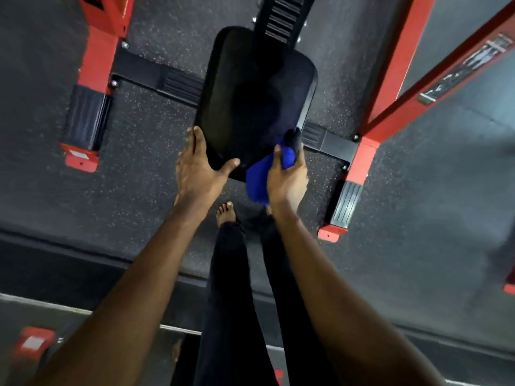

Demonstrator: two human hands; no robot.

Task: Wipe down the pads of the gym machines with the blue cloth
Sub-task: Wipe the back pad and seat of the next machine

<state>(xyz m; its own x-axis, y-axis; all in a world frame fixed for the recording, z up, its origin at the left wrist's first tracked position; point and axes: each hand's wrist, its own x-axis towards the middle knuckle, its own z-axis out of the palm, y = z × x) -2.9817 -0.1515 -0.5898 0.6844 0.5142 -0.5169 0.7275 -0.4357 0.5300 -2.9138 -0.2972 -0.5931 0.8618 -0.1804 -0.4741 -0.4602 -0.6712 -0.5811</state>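
The left hand (200, 168) grips the near left corner of the black pad (256, 98), its fingers (195, 135) wrapped over the left edge and the thumb lying across the top surface. The right hand (287, 176) holds the bunched blue cloth (257, 181) at the pad's near right corner. The thumb and fingers are curled round it, and part of the cloth hangs below the palm. The pad stretches away from both sets of fingers. Red frame bars (390, 79) stand to either side of the hands on the speckled dark floor (139, 162). A bare foot (227, 214) shows below the wrists.
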